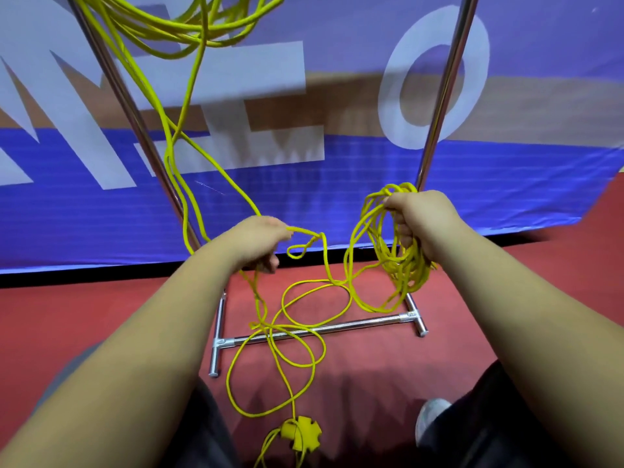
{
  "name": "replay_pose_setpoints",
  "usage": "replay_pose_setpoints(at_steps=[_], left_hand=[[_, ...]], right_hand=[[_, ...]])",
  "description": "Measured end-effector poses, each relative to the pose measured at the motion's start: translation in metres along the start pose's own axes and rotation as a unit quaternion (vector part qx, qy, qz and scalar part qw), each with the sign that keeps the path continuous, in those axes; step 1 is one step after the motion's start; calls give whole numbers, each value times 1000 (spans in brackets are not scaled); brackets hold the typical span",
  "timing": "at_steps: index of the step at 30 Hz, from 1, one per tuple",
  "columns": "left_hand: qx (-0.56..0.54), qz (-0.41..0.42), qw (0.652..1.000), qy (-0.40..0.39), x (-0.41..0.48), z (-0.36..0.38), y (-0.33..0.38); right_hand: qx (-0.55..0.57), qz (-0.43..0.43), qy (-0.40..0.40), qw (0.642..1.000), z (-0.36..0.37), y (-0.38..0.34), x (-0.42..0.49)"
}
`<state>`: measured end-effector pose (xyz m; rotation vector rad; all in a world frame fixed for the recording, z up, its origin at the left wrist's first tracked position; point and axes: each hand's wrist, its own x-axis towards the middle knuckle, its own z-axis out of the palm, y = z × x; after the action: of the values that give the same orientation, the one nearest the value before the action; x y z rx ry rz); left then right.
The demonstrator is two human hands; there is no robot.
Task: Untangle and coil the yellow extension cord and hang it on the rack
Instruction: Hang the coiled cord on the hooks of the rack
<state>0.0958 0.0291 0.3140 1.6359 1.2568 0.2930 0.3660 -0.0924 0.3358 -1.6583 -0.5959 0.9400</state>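
The yellow extension cord [405, 265] is partly coiled: your right hand [418, 221] grips a bundle at 3 o'clock, your left hand [260, 241] pinches a strand, yet loops sprawl toward 6 o'clock and drape tangled over the rack [440, 106] at 11 o'clock.

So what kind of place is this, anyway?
Likely an indoor sports hall or event venue: red sports-style floor, a long blue banner with big white letters, and a freestanding metal rack.

Smooth, faintly glossy yellow plastic-sheathed extension cord [405, 268], polished shiny metal tube rack [354, 324]; matt blue-and-white printed banner [337, 197], matt red floor [84, 305]; smooth yellow plastic cross-shaped socket block [300, 434]
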Motion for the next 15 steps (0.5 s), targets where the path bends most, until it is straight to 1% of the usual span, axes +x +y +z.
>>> replay_pose_setpoints(at_steps=[1,2,3,4,5,6,7,8,9,10,11,13,15], left_hand=[[91,-7,994,-59,1,4,-5],[184,-26,975,-125,3,9,-12],[271,-56,942,-190,3,17,-18],[358,-87,899,-238,2,25,-22],[443,-105,851,-261,1,34,-26],[515,-102,812,-255,0,44,-31],[554,-79,796,-230,1,54,-36],[545,-44,810,-210,1,64,-41],[502,-5,841,-202,1,75,-45],[451,31,868,-207,3,84,-49],[411,59,884,-217,3,94,-51],[365,83,901,-220,3,113,-59],[346,105,901,-237,2,127,-68]], right_hand=[[25,-3,-9,1000,-1,-3,-3],[51,-4,-22,998,-2,-6,-7],[75,-3,-35,997,-3,-8,-10],[95,-2,-49,994,-4,-10,-13],[109,-1,-63,992,-4,-13,-17],[121,0,-77,990,-4,-15,-20],[129,0,-88,988,-4,-15,-22],[136,2,-98,986,-3,-16,-22],[144,3,-106,984,-2,-16,-23],[151,4,-111,982,-2,-16,-23],[159,4,-116,980,-2,-17,-24],[171,4,-125,977,-3,-19,-25],[178,3,-133,975,-4,-21,-27]])
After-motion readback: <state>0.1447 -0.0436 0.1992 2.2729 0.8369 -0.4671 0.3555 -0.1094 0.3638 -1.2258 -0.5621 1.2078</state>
